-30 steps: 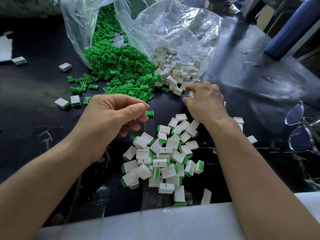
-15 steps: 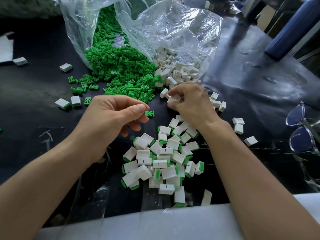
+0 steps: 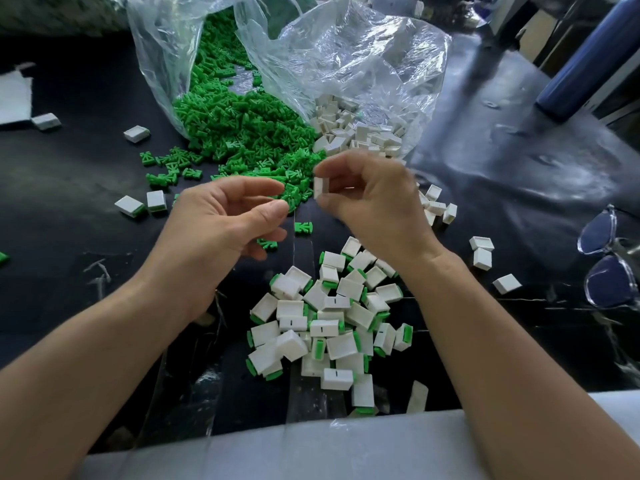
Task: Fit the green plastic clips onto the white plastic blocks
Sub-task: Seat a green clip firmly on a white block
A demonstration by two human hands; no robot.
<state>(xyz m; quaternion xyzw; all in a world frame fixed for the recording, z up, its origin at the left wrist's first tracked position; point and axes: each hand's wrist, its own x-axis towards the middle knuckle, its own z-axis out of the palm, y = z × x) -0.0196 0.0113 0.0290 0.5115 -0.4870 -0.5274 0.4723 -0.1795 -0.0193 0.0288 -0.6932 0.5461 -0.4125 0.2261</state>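
Matt green plastic clips (image 3: 242,133) and smooth white plastic blocks (image 3: 329,323) on a glossy black table (image 3: 86,168).
Thin clear plastic bag (image 3: 363,64), crinkled and shiny with bright glare. Table covering wrinkled, film-like, mirroring light in streaks. Blocks with a hard, even, low-sheen finish, the same on the lifted block (image 3: 321,187). Clear glossy plastic frames and tinted lenses on the glasses (image 3: 606,258). Blue bottle (image 3: 585,64), smooth with a soft satin sheen. Pale sheet (image 3: 311,452) along the near edge, matt and soft-looking.
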